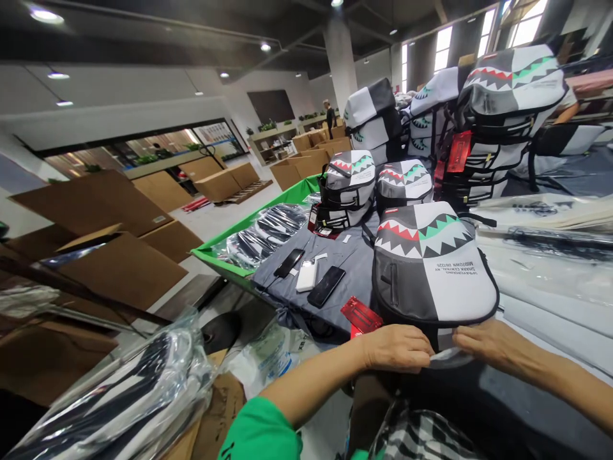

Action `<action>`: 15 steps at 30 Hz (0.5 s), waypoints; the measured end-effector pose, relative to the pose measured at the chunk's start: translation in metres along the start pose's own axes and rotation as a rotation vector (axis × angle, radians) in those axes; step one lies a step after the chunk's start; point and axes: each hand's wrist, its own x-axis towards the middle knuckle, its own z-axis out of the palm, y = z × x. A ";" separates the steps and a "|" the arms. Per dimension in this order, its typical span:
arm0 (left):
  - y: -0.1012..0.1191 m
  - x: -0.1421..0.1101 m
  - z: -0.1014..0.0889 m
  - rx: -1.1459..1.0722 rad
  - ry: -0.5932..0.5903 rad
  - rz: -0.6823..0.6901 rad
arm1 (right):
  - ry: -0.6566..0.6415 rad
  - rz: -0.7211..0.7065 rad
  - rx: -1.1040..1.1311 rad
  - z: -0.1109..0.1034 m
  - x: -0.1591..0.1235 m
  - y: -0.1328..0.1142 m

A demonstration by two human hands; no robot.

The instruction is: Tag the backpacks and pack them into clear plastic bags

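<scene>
A grey and white backpack [431,268] with a shark-mouth print lies flat in front of me on the grey table [345,262]. My left hand [395,348] rests at its near edge, fingers curled on the bag's lower rim beside a red hang tag [361,314]. My right hand [483,342] pinches the same near edge, where a bit of clear plastic [447,358] shows. Both hands are closed on the backpack's bottom edge.
Two phones [326,285] and a white power bank [306,276] lie left of the bag. More shark backpacks [347,188] are stacked behind. A green bin [249,236] holds bagged items; cardboard boxes [119,262] stand left. Plastic-wrapped packs [119,396] lie near my left arm. A person stands far back.
</scene>
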 end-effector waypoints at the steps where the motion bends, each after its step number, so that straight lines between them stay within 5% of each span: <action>1: -0.005 0.002 -0.002 -0.003 -0.034 0.031 | -0.038 -0.009 -0.008 0.000 0.002 0.002; 6: -0.011 0.005 -0.005 0.127 -0.070 0.042 | -0.173 0.022 -0.018 -0.018 0.004 0.007; 12: 0.001 -0.003 -0.002 0.087 0.071 -0.109 | -0.324 0.108 0.230 -0.032 0.006 0.011; 15: 0.000 -0.005 0.004 0.071 0.046 0.056 | -0.243 0.108 0.169 -0.027 0.009 0.012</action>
